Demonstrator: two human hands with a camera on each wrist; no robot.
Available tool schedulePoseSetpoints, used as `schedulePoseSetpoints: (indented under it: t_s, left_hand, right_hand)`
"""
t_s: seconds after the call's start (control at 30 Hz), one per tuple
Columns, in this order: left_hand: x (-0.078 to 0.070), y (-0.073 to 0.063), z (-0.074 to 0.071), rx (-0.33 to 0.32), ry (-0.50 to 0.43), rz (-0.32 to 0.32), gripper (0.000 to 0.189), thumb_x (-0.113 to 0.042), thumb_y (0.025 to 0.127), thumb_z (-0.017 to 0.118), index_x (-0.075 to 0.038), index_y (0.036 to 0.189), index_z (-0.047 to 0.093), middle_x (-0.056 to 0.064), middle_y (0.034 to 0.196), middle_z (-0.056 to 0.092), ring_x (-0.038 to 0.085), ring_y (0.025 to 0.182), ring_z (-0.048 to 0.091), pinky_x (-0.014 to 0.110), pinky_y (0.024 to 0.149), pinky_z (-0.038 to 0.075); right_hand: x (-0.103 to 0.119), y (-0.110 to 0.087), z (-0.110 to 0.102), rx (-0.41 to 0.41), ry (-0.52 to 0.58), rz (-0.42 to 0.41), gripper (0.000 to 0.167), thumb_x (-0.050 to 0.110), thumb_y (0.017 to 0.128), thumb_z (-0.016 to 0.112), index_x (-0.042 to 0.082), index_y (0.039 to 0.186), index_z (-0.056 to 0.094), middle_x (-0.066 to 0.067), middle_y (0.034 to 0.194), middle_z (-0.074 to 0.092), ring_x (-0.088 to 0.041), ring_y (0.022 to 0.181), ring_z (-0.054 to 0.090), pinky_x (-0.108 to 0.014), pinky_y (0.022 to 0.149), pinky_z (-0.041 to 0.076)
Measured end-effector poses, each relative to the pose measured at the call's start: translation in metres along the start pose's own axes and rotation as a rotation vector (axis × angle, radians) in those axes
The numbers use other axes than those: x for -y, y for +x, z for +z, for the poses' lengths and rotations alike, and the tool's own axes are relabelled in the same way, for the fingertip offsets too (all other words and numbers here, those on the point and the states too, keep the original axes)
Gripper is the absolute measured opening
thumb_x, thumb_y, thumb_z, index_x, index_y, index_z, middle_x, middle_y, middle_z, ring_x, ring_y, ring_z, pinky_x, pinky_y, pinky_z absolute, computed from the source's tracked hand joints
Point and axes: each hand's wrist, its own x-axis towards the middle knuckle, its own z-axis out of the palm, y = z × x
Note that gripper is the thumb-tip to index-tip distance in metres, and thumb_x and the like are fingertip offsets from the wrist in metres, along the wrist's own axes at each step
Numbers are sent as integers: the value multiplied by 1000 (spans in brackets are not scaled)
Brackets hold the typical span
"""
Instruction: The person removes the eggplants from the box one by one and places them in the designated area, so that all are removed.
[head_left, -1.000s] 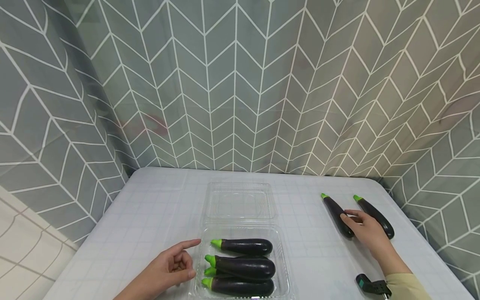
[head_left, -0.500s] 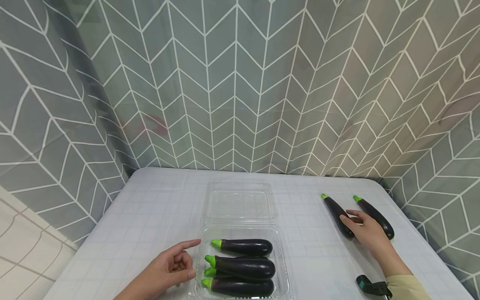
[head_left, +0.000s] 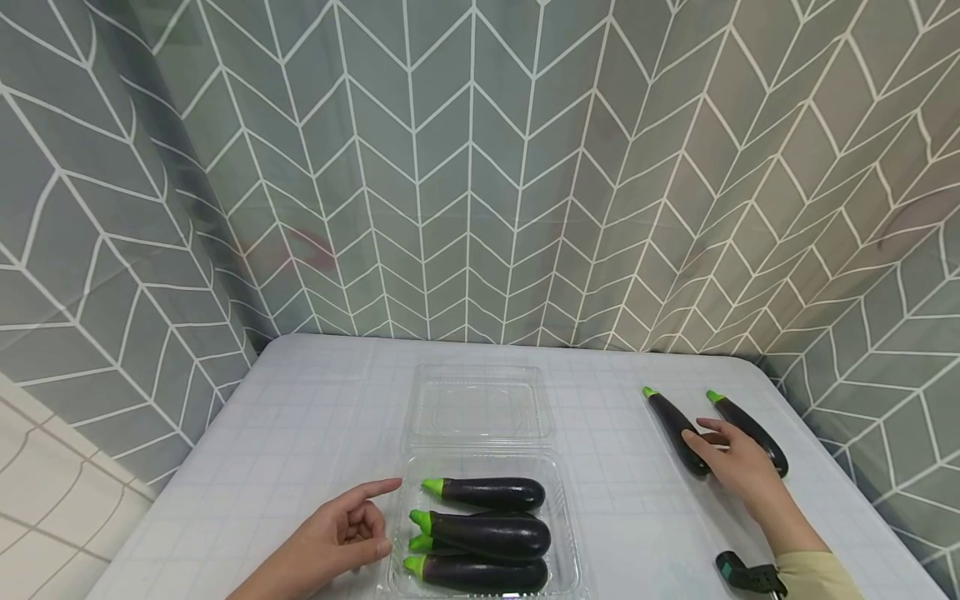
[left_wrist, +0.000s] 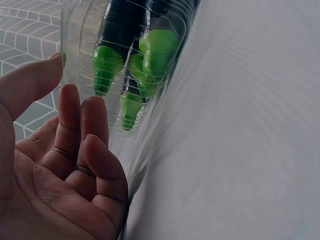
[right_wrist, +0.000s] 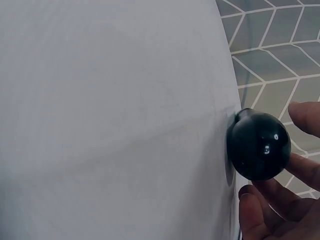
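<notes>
A clear plastic clamshell container [head_left: 567, 533] has several dark eggplants [head_left: 491, 535] with green stem ends lying crosswise in it. At its left side is my left hand [head_left: 341, 533], index finger stretched towards the rim and the other fingers loosely bent, gripping nothing. In the left wrist view, the fingertips are close to the container wall [left_wrist: 75, 55]. My right hand [head_left: 738, 467] hovers low over a loose eggplant [head_left: 671, 429] at the right. In the right wrist view, fingers lie beside the eggplant's round end [right_wrist: 260, 146], while the thumb [right_wrist: 305, 117] appears apart from it.
A second loose eggplant [head_left: 753, 433] lies just right of my right hand, partly hidden by it. Behind the container tray its clear lid [head_left: 480, 404] lies folded open on the white tablecloth [head_left: 322, 417]. A patterned grey curtain [head_left: 465, 183] hangs behind the table.
My right hand has shifted very slightly to the right over the loose eggplant. The left hand, the container and the eggplants stay where they were.
</notes>
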Motion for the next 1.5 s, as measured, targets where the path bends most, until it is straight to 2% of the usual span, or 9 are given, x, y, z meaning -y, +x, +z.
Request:
schedulePoseSetpoints:
  t_s: [0.17,0.43,0.6,1.0,1.17,1.4,1.5]
  left_hand:
    - [0,-1,0,1,1,-6,65,-11,96,65,2,151,33,10,92,62,10,75,56,26,69,50]
    - [0,0,0,2,0,2,65,-11,96,65,2,151,32,10,92,62,10,75,56,25,69,49]
    - [0,0,0,10,-15,1,64,-10,97,64,3,151,31,10,92,62,9,76,56,25,69,49]
    - [1,0,-1,5,-5,1,65,-11,97,64,4,150,32,10,91,62,9,75,55,24,68,49]
    - [1,-1,-1,2,-13,-21,66,-12,96,65,3,151,31,11,93,62,10,76,56,25,70,50]
    - [0,0,-1,4,-4,-4,64,-12,97,64,3,150,32,10,92,62,10,76,56,25,70,50]
    - [1,0,-1,4,-9,-5,65,-12,96,65,3,150,32,9,91,63,10,76,56,25,70,50]
  right_hand:
    - [0,-3,-2,-31,-26,-43,86,65,95,46,-3,147,38,-34,137,47,-50,122,45,-61,88,41]
    - [7,-11,-9,-109,-58,-194,76,55,99,50,-5,145,41,-37,135,46,-57,121,42,-65,87,40]
    - [18,-18,-12,-138,-39,-226,74,52,99,52,-4,146,40,-38,135,45,-58,119,44,-64,88,40]
    - [54,-35,-8,-178,35,-369,66,46,98,58,-2,142,48,-28,131,53,-44,114,55,-57,90,44]
    - [64,-36,-2,-197,53,-383,59,43,98,60,0,138,52,-20,132,55,-36,112,57,-49,89,47]
    - [74,-39,3,-159,84,-424,58,42,98,61,1,139,52,-17,130,57,-30,109,60,-22,80,49]
    - [79,-41,5,-155,101,-453,57,39,98,62,0,138,52,-17,131,57,-29,109,61,-25,81,50]
